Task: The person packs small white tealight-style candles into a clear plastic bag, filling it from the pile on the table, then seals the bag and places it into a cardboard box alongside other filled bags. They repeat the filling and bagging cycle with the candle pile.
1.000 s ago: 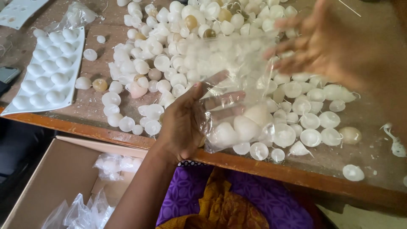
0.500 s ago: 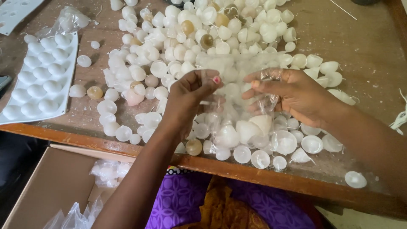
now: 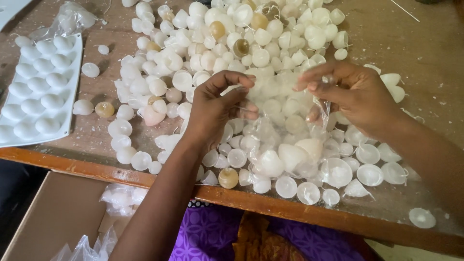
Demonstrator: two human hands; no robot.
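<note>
Left hand (image 3: 217, 104) and right hand (image 3: 355, 94): fingertips pinched on the mouth of a clear plastic bag (image 3: 285, 130), pulled open between both. Inside bag: several white dome candles (image 3: 290, 157), near worktop (image 3: 425, 53) front edge. Behind and around: loose pile of white candles (image 3: 232, 38). Left edge: white mould tray (image 3: 41, 92), filled. Below front-left corner: cardboard box (image 3: 53, 217).

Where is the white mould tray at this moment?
In the head view, the white mould tray lies at the far left of the wooden table, beside the pile of white half-shells and left of the left hand.
</note>
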